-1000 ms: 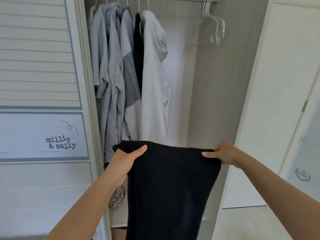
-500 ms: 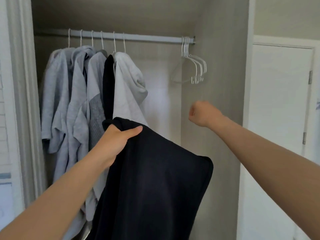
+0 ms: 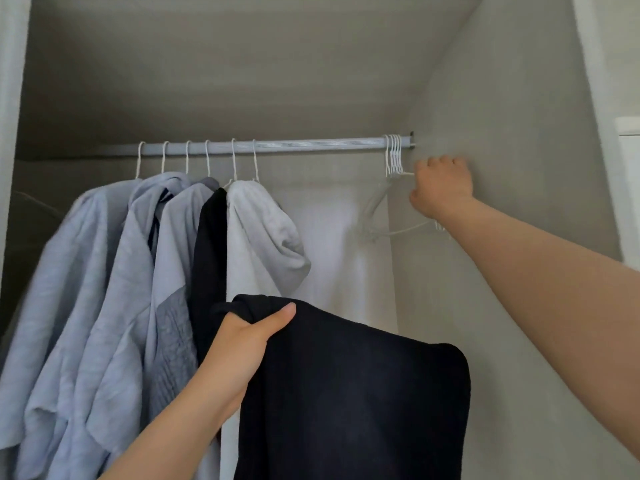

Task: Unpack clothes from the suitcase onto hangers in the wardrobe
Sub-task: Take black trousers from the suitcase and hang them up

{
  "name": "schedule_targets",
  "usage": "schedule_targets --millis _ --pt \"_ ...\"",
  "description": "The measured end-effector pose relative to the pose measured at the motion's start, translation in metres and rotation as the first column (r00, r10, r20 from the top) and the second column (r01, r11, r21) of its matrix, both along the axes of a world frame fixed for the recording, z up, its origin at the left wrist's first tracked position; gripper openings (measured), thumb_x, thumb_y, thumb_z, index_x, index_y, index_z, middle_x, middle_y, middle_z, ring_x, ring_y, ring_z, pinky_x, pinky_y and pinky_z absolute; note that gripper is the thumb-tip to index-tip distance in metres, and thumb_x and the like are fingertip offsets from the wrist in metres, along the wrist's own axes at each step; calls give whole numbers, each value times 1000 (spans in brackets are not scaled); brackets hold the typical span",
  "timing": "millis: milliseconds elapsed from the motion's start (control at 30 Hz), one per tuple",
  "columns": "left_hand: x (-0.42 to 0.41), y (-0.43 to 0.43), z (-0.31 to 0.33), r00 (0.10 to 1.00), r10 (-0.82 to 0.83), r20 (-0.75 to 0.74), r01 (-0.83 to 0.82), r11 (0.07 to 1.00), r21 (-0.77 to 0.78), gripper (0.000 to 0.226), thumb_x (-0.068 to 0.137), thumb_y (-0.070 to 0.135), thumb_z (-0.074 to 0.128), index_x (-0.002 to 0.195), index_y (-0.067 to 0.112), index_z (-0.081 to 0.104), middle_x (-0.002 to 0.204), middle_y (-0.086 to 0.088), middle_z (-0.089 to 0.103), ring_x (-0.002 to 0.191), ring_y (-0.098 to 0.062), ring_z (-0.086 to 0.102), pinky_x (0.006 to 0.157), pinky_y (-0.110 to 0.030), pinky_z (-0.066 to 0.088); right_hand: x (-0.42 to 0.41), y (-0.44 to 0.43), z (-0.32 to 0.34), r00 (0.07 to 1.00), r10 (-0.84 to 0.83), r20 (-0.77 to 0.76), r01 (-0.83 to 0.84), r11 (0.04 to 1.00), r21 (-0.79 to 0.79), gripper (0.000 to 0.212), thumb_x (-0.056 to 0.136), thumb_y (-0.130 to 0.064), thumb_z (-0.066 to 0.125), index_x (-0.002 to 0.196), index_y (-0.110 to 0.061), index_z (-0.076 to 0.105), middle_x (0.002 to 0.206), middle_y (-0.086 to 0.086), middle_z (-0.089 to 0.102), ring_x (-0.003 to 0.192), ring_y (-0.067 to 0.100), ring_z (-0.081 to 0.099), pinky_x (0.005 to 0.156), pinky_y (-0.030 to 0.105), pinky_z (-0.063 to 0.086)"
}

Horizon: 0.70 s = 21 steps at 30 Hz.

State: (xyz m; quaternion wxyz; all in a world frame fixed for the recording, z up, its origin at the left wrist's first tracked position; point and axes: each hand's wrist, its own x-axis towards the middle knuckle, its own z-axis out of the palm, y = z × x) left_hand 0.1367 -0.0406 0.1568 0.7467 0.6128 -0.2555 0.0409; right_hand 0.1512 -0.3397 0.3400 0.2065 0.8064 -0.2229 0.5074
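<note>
My left hand is clamped on one top corner of the black garment, thumb lying along the edge, so the cloth hangs low in front of me with its other corner drooping free to the right. My right hand is up at the far right end of the rail, fingers curled round the shoulder of one of the spare hangers bunched there against the wardrobe side wall; I can't tell whether I've caught one or more than one. My hands are well apart, the right high and to the right, the left low and nearer the middle. The hanger's hook sits over the rail just above and left of my right hand, so I judge it has to lift upward first, then travel down and left to the garment. Its bar runs roughly crosswise, much like the garment's top edge. The hung clothes fill the rail's left part, with a bare stretch between them and the spares.
</note>
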Motion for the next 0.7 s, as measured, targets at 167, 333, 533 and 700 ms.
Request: schedule_targets --millis 167,333,533,700 --pt "27 -7 11 1000 -10 -6 10 1000 11 20 86 23 68 100 9 73 95 -5 76 90 -17 72 85 -33 53 19 -7 7 994 -57 -90 63 996 65 37 90 -20 52 124 -6 50 129 15 55 120 32 51 96 37 39" --pt "42 -7 15 1000 -14 -19 15 999 49 22 86 26 69 101 9 72 93 -3 76 88 -16 72 82 -32 54 29 -11 3 991 -38 -125 52 993 106 36 90 -11 48 125 -4 51 129 17 56 119 34 53 95 39 42" --pt "54 -1 15 999 -9 -44 11 999 53 24 85 27 70 101 10 71 91 -2 76 86 -16 73 80 -32 55 31 -12 4 993 -10 -117 23 993 113 32 93 3 42 122 4 54 123 24 57 114 40 56 90 42 47" --pt "60 8 13 998 -29 -50 32 998 56 27 84 27 71 105 9 70 94 -3 76 90 -17 72 86 -35 55 26 -5 7 994 -28 -110 38 995 93 30 93 1 44 122 1 54 121 24 56 112 40 57 87 42 48"
